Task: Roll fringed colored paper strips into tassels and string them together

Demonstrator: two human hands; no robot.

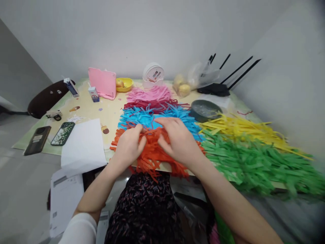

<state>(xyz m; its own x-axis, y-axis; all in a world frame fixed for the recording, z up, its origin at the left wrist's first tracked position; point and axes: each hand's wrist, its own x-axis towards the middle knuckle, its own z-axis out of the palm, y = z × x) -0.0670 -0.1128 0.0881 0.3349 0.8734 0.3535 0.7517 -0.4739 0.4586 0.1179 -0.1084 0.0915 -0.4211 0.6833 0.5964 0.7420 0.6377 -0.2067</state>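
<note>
Orange fringed paper (152, 149) lies bunched at the table's front edge, some strips hanging over it. My left hand (129, 142) curls around its left side, thumb and forefinger bent toward the middle. On the other side my right hand (179, 139) grips the bunch with thumb and forefinger curved apart; its lower fingers are hidden. Just beyond lies blue fringed paper (149, 120). Behind that come dark red fringed paper (157, 106) and pink fringed paper (149, 94).
Green fringe (259, 162) and yellow fringe (248, 130) spread rightward. A dark round bowl (205, 110) stands near a black router (214, 89). Leftward are white paper (83, 145), two phones (63, 134), a milk carton (93, 94), and a pink tablet case (103, 83).
</note>
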